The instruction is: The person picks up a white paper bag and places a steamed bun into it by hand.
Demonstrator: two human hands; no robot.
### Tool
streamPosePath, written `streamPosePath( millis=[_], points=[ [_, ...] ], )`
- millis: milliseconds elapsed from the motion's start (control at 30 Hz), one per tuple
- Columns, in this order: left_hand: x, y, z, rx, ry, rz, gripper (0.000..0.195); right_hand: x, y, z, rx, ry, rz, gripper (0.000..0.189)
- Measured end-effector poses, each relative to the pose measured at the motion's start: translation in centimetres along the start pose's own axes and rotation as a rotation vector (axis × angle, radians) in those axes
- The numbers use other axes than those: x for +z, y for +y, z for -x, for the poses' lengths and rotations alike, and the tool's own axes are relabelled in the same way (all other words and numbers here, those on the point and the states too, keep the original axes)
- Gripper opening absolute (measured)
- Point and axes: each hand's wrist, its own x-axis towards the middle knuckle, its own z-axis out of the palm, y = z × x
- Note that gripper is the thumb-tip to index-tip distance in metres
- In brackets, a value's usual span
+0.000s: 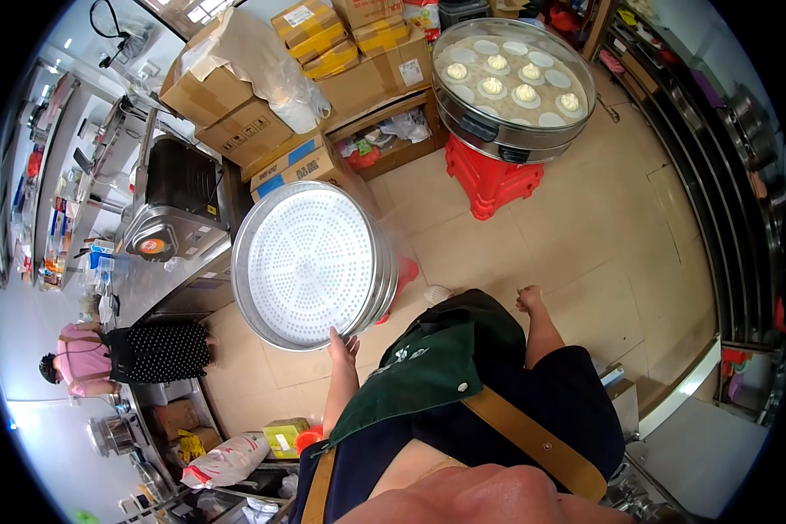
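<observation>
Left of centre stands a stack of round metal steamer tiers with a perforated base showing inside the top one. My left hand grips its near rim, thumb over the edge and fingers outside. Out over the floor, away from the steamers, my right hand hangs with its fingers curled and nothing visible in it. At the upper right, another round steamer rests on a red plastic stool. It holds several pale pleated buns on white paper rounds, some rounds bare.
Cardboard boxes are piled at the back. A dark metal-sided machine sits on the left counter. A co-worker in pink stands at the far left. Dark curved racks line the right. A white sack lies at lower left.
</observation>
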Motion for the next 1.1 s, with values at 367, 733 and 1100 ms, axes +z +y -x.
streamPosePath(
  millis=[367,733,1100],
  points=[
    [0.4,0.4,0.6,0.010,0.038,-0.026,0.058,0.1,0.5,-0.3,0.014,-0.001,-0.021,0.021],
    [0.4,0.1,0.4,0.004,0.065,-0.019,0.052,-0.1,-0.6,0.3,0.027,0.025,0.021,0.021],
    [1.3,0.8,1.9,0.022,0.106,-0.011,0.054,0.0,-0.4,-0.6,-0.004,-0.098,-0.004,0.021]
  ],
)
